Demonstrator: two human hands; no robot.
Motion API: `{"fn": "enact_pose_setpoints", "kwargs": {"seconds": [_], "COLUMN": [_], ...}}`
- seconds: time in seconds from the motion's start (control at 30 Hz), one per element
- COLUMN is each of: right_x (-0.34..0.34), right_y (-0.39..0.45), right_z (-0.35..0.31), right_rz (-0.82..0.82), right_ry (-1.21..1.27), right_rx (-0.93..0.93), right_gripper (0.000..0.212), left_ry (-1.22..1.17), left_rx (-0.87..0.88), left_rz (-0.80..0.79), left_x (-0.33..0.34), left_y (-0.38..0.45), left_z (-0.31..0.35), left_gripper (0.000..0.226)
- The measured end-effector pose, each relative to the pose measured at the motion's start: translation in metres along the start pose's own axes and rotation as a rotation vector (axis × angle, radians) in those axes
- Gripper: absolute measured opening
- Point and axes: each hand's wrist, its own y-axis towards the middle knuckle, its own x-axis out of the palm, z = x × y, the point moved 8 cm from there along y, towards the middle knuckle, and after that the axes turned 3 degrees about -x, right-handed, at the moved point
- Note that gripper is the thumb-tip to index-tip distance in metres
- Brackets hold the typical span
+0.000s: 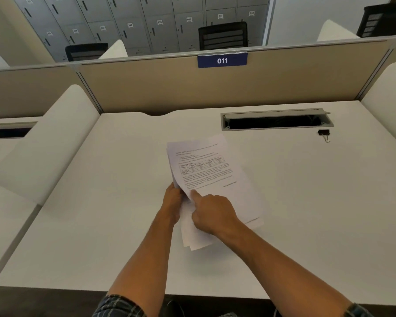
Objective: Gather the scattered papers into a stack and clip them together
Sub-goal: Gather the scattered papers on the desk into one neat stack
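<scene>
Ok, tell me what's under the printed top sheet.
More white sheets fan out below the printed top sheet, held by both the left hand and right hand. Their faces are covered.

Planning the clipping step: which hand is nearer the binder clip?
Right hand, though both hands hold the papers; the binder clip lies far right, left hand farther.
</scene>
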Motion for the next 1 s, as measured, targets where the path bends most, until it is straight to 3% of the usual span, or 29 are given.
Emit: {"fn": "enact_pose_setpoints", "kwargs": {"seconds": [0.1,0.13,0.23,0.3,0.33,0.4,0.43,0.5,0.57,0.67,0.73,0.83,0.9,1.0], "right_x": [-0.009,-0.02,-0.075,-0.09,-0.085,-0.052,-0.034,-0.02,-0.013,-0.027,-0.048,-0.079,-0.089,-0.076], "right_y": [0.0,-0.002,-0.016,-0.026,-0.027,-0.022,-0.016,-0.015,-0.017,-0.018,-0.02,-0.026,-0.032,-0.04], "right_z": [0.0,0.005,0.053,0.108,0.141,0.178,0.175,0.159,0.153,0.155,0.158,0.153,0.147,0.15], "right_rz": [-0.025,0.04,0.594,0.766,0.701,0.418,0.24,0.009,0.029,0.252,0.406,0.562,0.554,0.47], "right_ry": [0.153,0.254,0.366,0.3,0.43,1.032,1.367,1.628,1.592,1.539,1.471,1.377,1.349,1.346], "right_rx": [0.02,0.034,0.105,0.353,0.521,0.673,0.608,0.432,0.36,0.317,0.263,0.113,0.02,0.021], "right_gripper": [0.082,0.081,0.051,0.083,0.102,0.119,0.11,0.071,0.052,0.046,0.041,0.03,0.03,0.044], "left_ry": [-0.016,0.001,0.009,-0.02,-0.031,-0.022,-0.006,0.059,0.102,0.01,0.023,0.201,0.292,0.318], "left_rx": [0.0,0.006,-0.006,-0.021,-0.029,-0.033,-0.029,-0.009,0.027,0.062,0.15,0.356,0.424,0.397], "left_rz": [-0.014,-0.027,-0.048,-0.048,-0.049,-0.059,-0.064,-0.07,-0.114,-0.317,-0.376,-0.38,-0.385,-0.359], "left_x": [0.007,0.008,0.004,-0.001,-0.003,-0.002,0.001,0.011,0.027,0.051,0.058,0.063,0.067,0.063], "left_y": [-0.001,-0.001,-0.005,-0.008,-0.009,-0.012,-0.013,-0.019,-0.024,-0.033,-0.039,-0.047,-0.05,-0.046], "left_z": [0.007,0.01,0.012,0.013,0.014,0.016,0.017,0.023,0.032,0.046,0.061,0.088,0.098,0.086], "left_gripper": [0.014,0.016,0.017,0.017,0.023,0.032,0.032,0.023,0.034,0.084,0.099,0.074,0.061,0.053]}}
